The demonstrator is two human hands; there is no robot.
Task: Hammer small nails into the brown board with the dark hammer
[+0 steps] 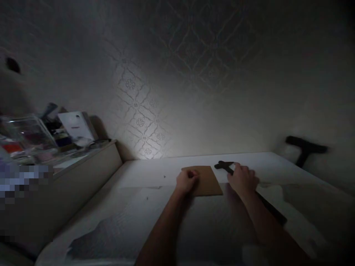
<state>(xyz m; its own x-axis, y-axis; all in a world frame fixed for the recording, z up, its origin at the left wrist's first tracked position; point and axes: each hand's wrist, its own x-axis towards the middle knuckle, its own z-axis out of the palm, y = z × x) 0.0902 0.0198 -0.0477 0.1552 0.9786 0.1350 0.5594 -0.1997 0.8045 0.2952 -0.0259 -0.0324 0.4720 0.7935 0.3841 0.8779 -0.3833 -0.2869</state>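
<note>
A flat brown cardboard piece lies on the white table. My left hand rests over its left side with the fingers curled in a pinch; what they hold, if anything, is too small to tell. To the right of the cardboard, my right hand is wrapped round a dark hammer-like tool. Its head points left, just beyond the cardboard's far right corner, and a dark length shows behind my right wrist and forearm.
A transparent sheet covers the table's near part. Two tiny dark bits lie left of the cardboard. On the left, a raised shelf holds a white box and clutter. A dark T-shaped object stands at the right by the patterned wall.
</note>
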